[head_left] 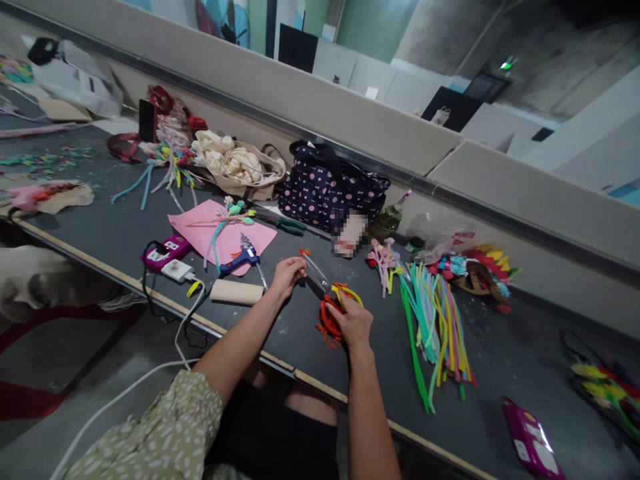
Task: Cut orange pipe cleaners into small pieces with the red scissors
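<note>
My left hand [289, 275] is closed in a pinch, with a small orange pipe-cleaner piece [305, 252] at its fingertips. Beside those fingers a clear, narrow plastic piece [317, 273] lies slantwise over a dark strip. My right hand [354, 323] is closed on a curved bunch of red and orange pipe cleaners [330, 323], low over the table; its fingers partly cover the bunch. A yellow pipe cleaner [354, 293] arches out just beyond the right fingers. Left of my left hand are a blue glue gun [243, 259] and a cardboard tube [237, 292].
Bundled coloured pipe cleaners [435, 313] lie to the right. Pink paper [205, 223], pliers [291, 227] and a dotted bag [325, 190] are behind. A purple power strip [173, 252] with cables sits left, near the table edge [285, 363]. A person's arm shows at far left.
</note>
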